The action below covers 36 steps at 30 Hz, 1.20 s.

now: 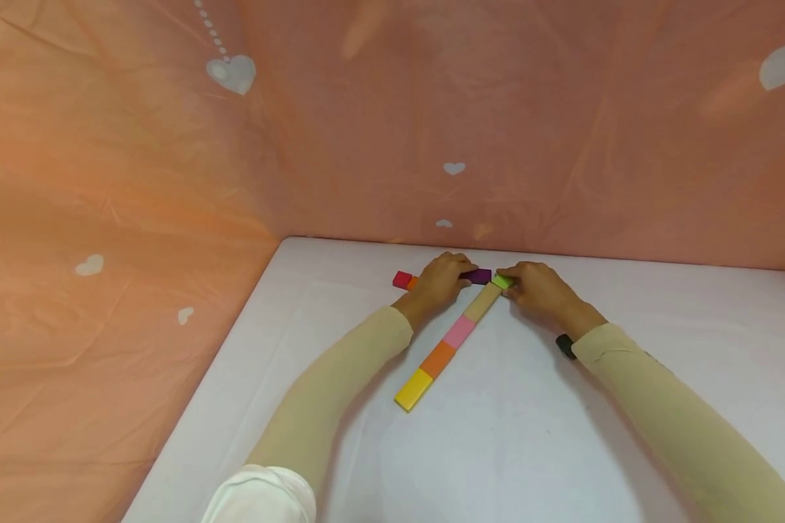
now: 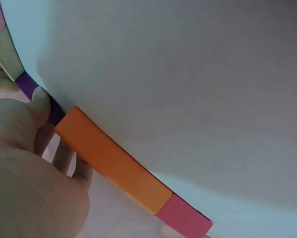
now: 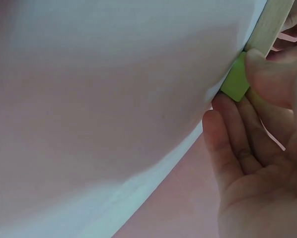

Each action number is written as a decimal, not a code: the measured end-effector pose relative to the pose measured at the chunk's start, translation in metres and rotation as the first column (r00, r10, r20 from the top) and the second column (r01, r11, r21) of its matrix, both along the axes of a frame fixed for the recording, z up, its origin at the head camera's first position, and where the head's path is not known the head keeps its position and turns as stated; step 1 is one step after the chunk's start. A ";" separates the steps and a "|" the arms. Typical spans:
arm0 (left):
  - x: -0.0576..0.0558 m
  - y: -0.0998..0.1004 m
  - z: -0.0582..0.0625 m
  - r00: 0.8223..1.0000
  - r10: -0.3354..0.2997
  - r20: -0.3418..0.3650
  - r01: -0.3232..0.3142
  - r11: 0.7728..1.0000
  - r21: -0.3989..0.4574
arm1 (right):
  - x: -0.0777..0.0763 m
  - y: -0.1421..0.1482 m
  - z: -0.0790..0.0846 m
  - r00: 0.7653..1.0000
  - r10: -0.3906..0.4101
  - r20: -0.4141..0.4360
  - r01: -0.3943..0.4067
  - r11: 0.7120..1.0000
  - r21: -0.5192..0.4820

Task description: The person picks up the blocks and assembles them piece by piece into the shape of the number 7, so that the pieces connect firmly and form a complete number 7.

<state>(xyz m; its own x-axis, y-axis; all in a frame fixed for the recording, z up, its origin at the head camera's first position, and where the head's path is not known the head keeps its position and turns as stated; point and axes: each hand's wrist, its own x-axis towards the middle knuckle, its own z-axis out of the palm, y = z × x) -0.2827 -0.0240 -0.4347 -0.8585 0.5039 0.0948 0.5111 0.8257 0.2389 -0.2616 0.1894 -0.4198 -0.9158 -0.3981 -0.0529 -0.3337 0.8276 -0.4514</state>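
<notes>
"What does the left wrist view show that the head view hides?"

"The whole orange block (image 2: 113, 161), between the red block (image 2: 185, 217) and the purple block (image 1: 478, 277); from the head, the left hand (image 1: 440, 282) covers most of it."

"And the grips?"

"Both narrow: the left pinches the purple block, the right hand (image 1: 539, 288) the lime-green block (image 3: 236, 79), at the far end of the bare-wood block (image 1: 482, 302) on the white table (image 1: 536, 450)."

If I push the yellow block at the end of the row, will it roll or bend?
The yellow block probably won't roll, because its sides look flat. Its straight edges suggest it's stiff, so it likely won't bend. Lying flat on the white table, it would probably slide rather than tip.
</notes>
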 end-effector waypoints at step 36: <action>0.010 -0.060 0.004 0.983 -0.073 0.168 0.038 0.979 0.202 | 0.002 0.012 -0.003 0.999 -0.048 0.006 0.048 0.999 0.001</action>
